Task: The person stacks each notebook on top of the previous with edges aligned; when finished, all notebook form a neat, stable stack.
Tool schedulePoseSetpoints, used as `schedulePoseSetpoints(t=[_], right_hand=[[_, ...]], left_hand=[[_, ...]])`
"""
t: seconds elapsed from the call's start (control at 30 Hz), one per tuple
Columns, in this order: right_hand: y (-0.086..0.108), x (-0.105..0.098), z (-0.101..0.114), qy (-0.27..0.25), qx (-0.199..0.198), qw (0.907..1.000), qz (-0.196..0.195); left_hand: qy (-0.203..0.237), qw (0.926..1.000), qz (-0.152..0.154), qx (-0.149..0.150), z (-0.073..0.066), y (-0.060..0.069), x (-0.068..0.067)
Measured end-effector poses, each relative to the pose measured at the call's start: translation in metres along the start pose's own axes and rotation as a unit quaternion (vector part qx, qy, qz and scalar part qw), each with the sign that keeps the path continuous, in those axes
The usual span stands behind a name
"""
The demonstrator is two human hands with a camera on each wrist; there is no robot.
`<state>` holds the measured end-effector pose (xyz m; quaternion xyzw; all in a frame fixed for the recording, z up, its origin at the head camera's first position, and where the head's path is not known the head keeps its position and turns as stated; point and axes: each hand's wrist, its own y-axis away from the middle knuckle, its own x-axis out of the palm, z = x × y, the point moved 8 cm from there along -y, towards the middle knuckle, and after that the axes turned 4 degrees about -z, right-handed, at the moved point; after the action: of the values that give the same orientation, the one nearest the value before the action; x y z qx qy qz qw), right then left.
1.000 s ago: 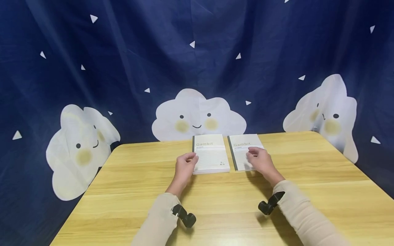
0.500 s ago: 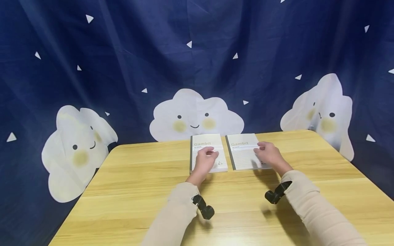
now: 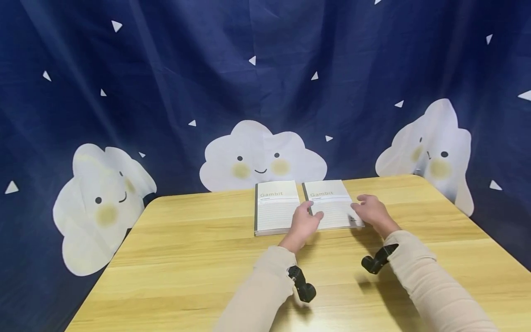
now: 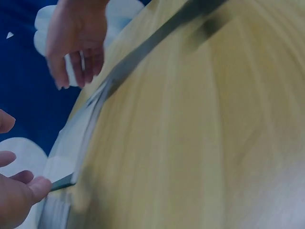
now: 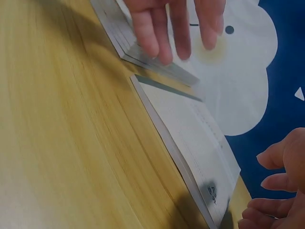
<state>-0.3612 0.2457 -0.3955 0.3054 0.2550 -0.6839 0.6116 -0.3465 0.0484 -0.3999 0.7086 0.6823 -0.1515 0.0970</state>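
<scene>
Two white "Gambit" notebooks with dark spines lie side by side near the far edge of the table. My left hand (image 3: 304, 223) is over the narrow gap between them, beside the spine of the right notebook (image 3: 332, 210). It covers the lower right corner of the left notebook (image 3: 275, 212). Thumb and fingers are apart, holding nothing. At the right notebook's other side is my right hand (image 3: 373, 213), fingers loosely bent, nothing between them. In the right wrist view, the left notebook (image 5: 109, 24) looks thicker than the right notebook (image 5: 186, 138). Whether either hand touches paper I cannot tell.
The wooden table (image 3: 186, 267) extends in front of and beside the notebooks. A dark blue curtain (image 3: 174, 69) with white smiling clouds hangs just behind the far edge. Each wrist bears a small black camera, such as the left camera (image 3: 303, 286).
My left hand has moved right, from the left notebook's left edge across its cover to the gap. My right hand has shifted right, off the right notebook's cover to its right edge.
</scene>
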Motion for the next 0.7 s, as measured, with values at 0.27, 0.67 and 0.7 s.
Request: schedulePoseSetpoints(t=[0.27, 0.67, 0.7], right_hand=[[0.003, 0.002, -0.006, -0.007, 0.009, 0.9999, 0.008], [0.008, 0.007, -0.018, -0.024, 0.033, 0.9988, 0.029], [0.008, 0.006, -0.018, -0.023, 0.033, 0.9988, 0.029]], left_hand=[[-0.022, 0.9997, -0.012, 0.000, 0.001, 0.010, 0.021], [-0.038, 0.9993, -0.004, -0.001, 0.003, 0.011, 0.029], [-0.036, 0.9993, -0.005, -0.003, 0.003, 0.012, 0.029]])
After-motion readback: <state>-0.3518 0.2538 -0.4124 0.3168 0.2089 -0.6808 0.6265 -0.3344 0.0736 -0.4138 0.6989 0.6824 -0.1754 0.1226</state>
